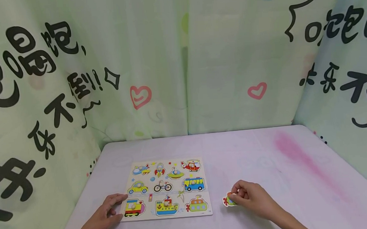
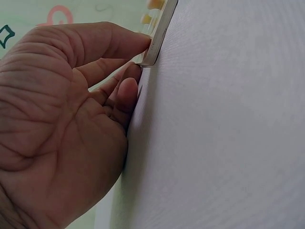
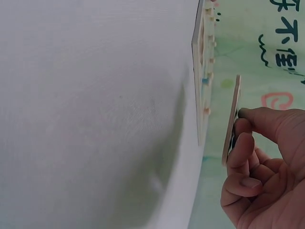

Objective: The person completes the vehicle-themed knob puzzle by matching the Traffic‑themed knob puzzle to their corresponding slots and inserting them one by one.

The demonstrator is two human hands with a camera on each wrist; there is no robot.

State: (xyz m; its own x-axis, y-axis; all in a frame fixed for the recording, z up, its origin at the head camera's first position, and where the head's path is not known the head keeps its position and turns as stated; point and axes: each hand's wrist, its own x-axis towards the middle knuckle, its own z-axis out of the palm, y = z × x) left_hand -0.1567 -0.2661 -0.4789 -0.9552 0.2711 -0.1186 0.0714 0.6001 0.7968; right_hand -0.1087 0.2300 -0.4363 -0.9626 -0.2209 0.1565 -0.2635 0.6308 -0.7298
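A wooden puzzle board (image 1: 151, 200) lies flat on the table, with vehicle pictures in rows. My left hand (image 1: 102, 215) is at its left edge; in the left wrist view the thumb (image 2: 128, 43) touches the board's rim (image 2: 159, 36) and the other fingers curl in beside it. To the right of the board, my right hand (image 1: 253, 198) pinches a submarine puzzle piece (image 1: 227, 200) between thumb and fingertips. Edge-on in the right wrist view, the thin wooden piece (image 3: 232, 121) hangs above the table. A similar submarine picture (image 1: 196, 204) occupies the board's lower right corner.
A pale cloth with a pink smear (image 1: 299, 153) covers the table (image 1: 236, 153). Light green curtains (image 1: 217, 56) with black writing and hearts surround it at the back and sides. Several small knobs (image 3: 207, 110) stick up from the board.
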